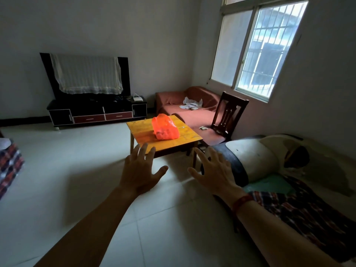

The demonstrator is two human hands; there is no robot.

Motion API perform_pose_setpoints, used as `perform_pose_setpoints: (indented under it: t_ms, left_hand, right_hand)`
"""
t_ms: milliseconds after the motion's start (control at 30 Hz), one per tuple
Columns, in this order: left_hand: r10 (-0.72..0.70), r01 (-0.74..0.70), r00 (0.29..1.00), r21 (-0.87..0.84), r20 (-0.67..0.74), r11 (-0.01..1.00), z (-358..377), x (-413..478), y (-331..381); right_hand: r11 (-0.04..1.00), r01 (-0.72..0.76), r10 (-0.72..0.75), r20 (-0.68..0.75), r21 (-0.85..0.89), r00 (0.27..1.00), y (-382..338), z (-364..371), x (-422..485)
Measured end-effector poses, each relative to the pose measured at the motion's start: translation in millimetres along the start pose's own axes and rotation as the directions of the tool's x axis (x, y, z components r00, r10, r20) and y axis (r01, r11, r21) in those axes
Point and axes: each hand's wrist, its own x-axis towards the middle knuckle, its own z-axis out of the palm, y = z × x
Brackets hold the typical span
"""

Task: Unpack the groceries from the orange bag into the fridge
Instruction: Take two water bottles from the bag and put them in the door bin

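An orange plastic bag (165, 128), bulging with round items, sits on a small wooden table (142, 132) in the middle of the room. My left hand (141, 169) and my right hand (213, 170) are stretched forward in the air, palms down, fingers spread and holding nothing. Both hands are short of the table's near edge and apart from the bag. No fridge is in view.
A dark TV stand (96, 112) with a cloth-draped screen (87, 74) stands against the far wall. A reddish sofa (189, 110) and a dark wooden chair (228, 116) sit by the window. A cushion-covered couch (269, 170) runs along the right. Pale tiled floor (67, 170) stretches left.
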Motion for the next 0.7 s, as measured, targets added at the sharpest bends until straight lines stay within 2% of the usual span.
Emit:
perform_pose_setpoints:
  t_ms: [300,700]
  left_hand:
    - [0.057,-0.057,0.998,-0.013,0.007,0.998,54,156,-53]
    - [0.053,-0.053,0.998,0.001,0.045,0.999,148,350,-90]
  right_hand:
    - [0.999,-0.045,0.045,0.002,0.003,0.999,15,40,159]
    - [1.0,-0.017,0.017,0.037,0.008,0.999,67,121,369]
